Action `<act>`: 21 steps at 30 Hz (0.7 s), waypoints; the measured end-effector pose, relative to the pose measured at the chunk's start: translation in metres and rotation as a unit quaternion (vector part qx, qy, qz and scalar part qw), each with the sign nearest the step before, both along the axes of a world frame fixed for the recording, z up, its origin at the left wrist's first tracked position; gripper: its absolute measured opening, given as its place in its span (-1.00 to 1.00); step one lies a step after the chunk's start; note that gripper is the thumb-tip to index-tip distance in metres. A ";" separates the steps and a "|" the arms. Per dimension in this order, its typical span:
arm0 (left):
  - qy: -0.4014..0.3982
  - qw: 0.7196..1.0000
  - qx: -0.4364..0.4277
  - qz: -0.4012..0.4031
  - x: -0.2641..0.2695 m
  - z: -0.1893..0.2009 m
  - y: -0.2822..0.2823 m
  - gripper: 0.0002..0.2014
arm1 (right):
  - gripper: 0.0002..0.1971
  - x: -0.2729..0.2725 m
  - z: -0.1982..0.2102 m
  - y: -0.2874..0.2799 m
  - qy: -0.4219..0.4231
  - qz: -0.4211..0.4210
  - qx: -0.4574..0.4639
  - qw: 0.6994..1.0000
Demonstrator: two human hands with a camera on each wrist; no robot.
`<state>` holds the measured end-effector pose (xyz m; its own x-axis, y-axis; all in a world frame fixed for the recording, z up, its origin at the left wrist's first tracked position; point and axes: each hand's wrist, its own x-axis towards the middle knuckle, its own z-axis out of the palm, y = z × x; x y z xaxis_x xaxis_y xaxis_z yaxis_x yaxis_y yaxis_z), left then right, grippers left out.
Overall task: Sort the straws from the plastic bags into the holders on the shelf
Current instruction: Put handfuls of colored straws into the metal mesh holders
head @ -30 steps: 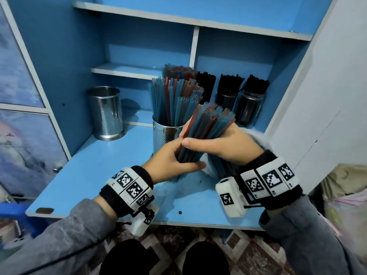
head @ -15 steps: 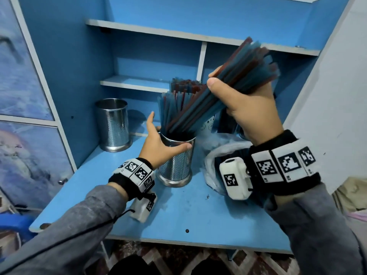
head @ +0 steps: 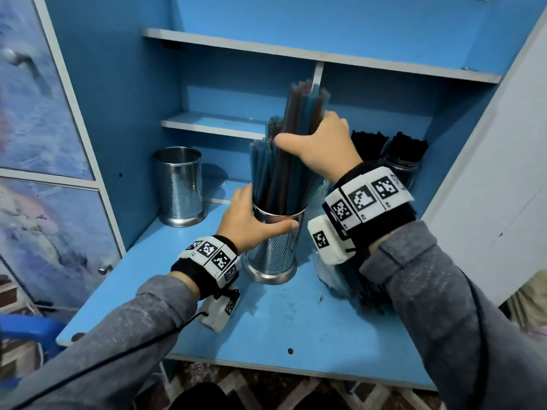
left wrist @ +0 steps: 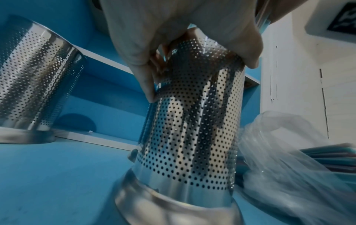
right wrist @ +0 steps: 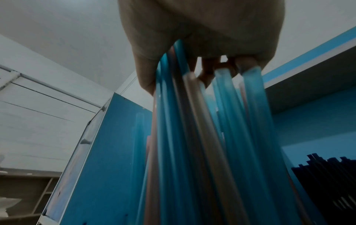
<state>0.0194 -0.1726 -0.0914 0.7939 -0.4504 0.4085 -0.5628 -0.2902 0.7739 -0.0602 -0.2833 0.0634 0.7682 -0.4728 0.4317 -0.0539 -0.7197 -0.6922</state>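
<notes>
My right hand (head: 316,143) grips a bundle of blue and red straws (head: 299,113), nearly upright, with its lower ends inside the perforated steel holder (head: 275,250) mid-shelf. The right wrist view shows the same straw bundle (right wrist: 202,137) hanging from my right hand (right wrist: 192,50). My left hand (head: 251,220) wraps around the holder's rim; in the left wrist view my left hand (left wrist: 183,38) clasps the top of the holder (left wrist: 188,129). A clear plastic bag (left wrist: 289,159) with more straws lies right of the holder, mostly hidden under my right wrist in the head view.
An empty perforated steel holder (head: 180,187) stands at the back left. Two containers of black straws (head: 387,152) stand at the back right. Shelf boards and a divider close in above. A white cabinet door (head: 488,187) stands at the right.
My right hand swung the slanted raised bundle upright and lowered it into the holder. My left hand went from open beside the holder to clasping its rim.
</notes>
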 end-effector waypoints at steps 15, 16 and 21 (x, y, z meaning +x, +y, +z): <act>0.002 1.000 0.014 -0.008 -0.001 0.003 0.001 -0.06 | -0.47 -0.004 0.002 0.020 -0.046 0.176 -0.282 0.942; 0.001 1.000 0.012 -0.008 -0.002 0.003 0.001 -0.06 | -0.47 -0.002 -0.002 0.020 0.006 0.172 -0.295 0.940; -0.001 1.000 0.003 -0.016 -0.002 0.002 0.001 -0.15 | -0.57 0.000 -0.013 0.012 0.027 0.147 -0.297 0.943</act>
<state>0.0176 -0.1716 -0.0891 0.7783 -0.4778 0.4074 -0.5734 -0.2764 0.7713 -0.0597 -0.2716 0.0503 0.8572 0.0773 0.5092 0.1854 -0.9687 -0.1650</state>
